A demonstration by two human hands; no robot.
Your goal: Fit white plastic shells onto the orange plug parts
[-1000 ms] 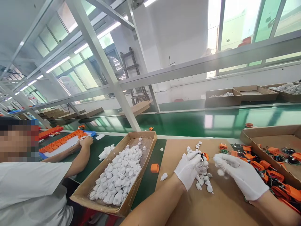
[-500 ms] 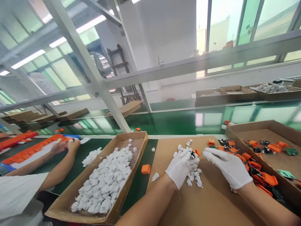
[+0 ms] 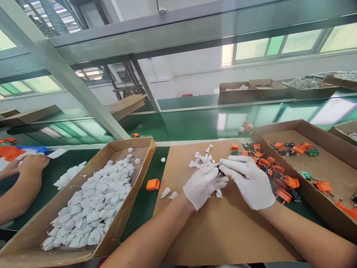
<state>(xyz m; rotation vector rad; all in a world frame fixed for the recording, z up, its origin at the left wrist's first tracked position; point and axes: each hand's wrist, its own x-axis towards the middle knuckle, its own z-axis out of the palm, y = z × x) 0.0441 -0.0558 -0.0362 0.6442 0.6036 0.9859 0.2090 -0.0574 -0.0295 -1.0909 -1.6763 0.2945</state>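
Note:
My left hand (image 3: 205, 185), in a white glove, is closed around a small plug part (image 3: 219, 171); only a dark bit shows between the fingers. My gloved right hand (image 3: 249, 181) meets it from the right, fingertips drawn together at the part; whatever they pinch is hidden. Just beyond the hands lies a loose cluster of white putty-like lumps (image 3: 202, 159) on a brown cardboard sheet (image 3: 223, 230). Two more lumps (image 3: 165, 192) rest left of my left wrist. Orange plug parts with circuit boards (image 3: 279, 175) are heaped to the right of my right hand.
A cardboard tray (image 3: 152, 149) full of white lumps stands at left, with an orange housing (image 3: 153, 184) beside it. Another cardboard tray (image 3: 299, 128) at right holds orange parts. A co-worker's hands (image 3: 33, 163) are at far left. Behind runs a green conveyor belt (image 3: 178, 124).
My right hand has moved left to meet my left hand, and the plug part has become mostly covered. The view has tilted down and shifted right.

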